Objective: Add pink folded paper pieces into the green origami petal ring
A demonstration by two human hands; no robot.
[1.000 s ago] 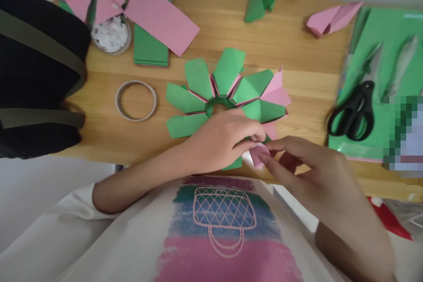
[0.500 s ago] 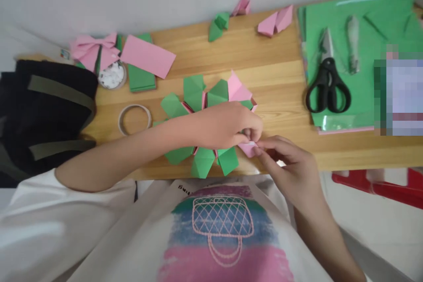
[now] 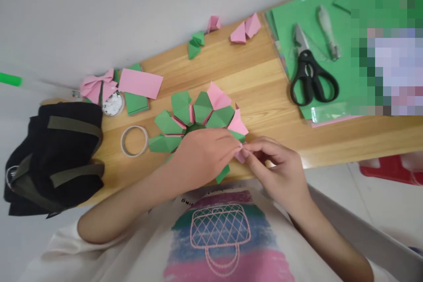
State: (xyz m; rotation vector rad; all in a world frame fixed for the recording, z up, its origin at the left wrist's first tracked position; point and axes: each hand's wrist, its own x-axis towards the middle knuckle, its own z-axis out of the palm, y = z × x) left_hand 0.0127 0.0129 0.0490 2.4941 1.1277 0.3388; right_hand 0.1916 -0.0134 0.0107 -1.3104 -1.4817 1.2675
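Observation:
A ring-shaped paper flower (image 3: 198,114) of folded green and pink petals lies on the wooden table (image 3: 264,92). My left hand (image 3: 205,154) rests over its near side, fingers closed on a petal. My right hand (image 3: 280,172) meets it from the right, and its fingertips pinch a small pink folded petal (image 3: 240,155) at the flower's near right edge. Part of the flower is hidden under my left hand.
A tape roll (image 3: 134,140) lies left of the flower, a black bag (image 3: 56,158) further left. Pink and green paper sheets (image 3: 139,88), a pink bow (image 3: 95,86) and a small dish (image 3: 113,103) sit behind. Black scissors (image 3: 312,79) rest on green sheets (image 3: 330,31) at right.
The view has swung and tilted, so the table now runs diagonally. Both hands stay pinched at the pink petal on the flower's near right edge.

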